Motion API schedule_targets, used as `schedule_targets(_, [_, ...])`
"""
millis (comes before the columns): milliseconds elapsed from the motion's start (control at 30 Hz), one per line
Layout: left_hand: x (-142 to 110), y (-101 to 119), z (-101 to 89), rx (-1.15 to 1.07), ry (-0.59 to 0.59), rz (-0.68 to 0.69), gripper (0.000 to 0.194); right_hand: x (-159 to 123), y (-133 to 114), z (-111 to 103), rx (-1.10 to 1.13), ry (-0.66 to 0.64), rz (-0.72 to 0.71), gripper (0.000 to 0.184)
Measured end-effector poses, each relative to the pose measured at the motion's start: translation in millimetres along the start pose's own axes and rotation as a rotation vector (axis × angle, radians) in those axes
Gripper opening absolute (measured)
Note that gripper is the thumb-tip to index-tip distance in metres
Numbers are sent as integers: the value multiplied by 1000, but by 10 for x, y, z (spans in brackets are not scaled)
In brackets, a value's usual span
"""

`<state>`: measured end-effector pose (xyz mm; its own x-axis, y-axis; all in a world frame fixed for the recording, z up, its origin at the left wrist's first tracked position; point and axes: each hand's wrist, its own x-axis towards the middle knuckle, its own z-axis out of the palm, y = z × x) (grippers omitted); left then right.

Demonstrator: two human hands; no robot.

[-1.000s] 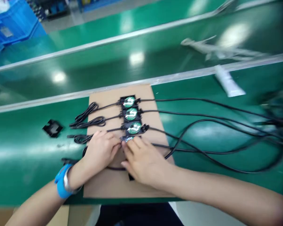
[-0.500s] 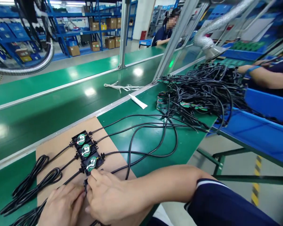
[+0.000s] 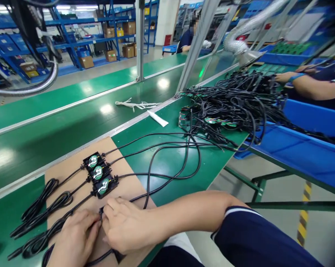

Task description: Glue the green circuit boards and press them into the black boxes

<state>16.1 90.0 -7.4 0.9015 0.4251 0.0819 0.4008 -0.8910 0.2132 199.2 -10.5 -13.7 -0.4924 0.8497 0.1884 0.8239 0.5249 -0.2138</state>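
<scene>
My right hand (image 3: 125,224) and my left hand (image 3: 77,233) meet over the cardboard sheet (image 3: 134,185), fingers closed around a small black plastic housing (image 3: 101,211) that they mostly hide. A black cable runs out beneath them. Just beyond my fingers, three black housings lie side by side, each with a round green circuit board (image 3: 103,186) bearing a white strip. Cables leave both sides of these housings. On the left they end in tied cable bundles (image 3: 35,239); on the right loose cables (image 3: 167,176) curve across the green bench.
A large heap of black cables (image 3: 234,100) with green boards covers the bench's right end, beside blue bins (image 3: 309,148). A white tube (image 3: 157,118) and white ties (image 3: 136,105) lie near a metal post (image 3: 193,48). A co-worker's arm (image 3: 314,83) reaches in at right; another person sits farther back.
The view has shifted slightly. My hands and the housing in them sit a little farther from the row of three housings. The co-worker's hands at right have moved.
</scene>
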Motion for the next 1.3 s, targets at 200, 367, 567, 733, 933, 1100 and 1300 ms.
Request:
schedule_targets(200, [77,122,-336,-96,-23,-214,25,-448,242,-281,222,228,93,23])
schedule_targets(367, [236,-32,-228,-94,-110,-342,22,-495,903,-124,121,275,233,14])
schedule_targets(567, [238,-13,-137,-110,-102,-345,12,-463,1021,75,197,315,224,11])
schedule_targets(733, [130,42,-250,-217,-19,-263,19,-488,875,-217,269,298,199,20])
schedule_targets(933, [154,158,-343,-315,49,-214,19,-382,781,-99,385,278,284,12])
schedule_targets(1100, [184,212,-458,-369,36,-263,21,-412,710,21,573,290,338,17])
schedule_targets(1300, [226,258,-480,-245,17,-307,26,-410,683,-174,371,425,262,21])
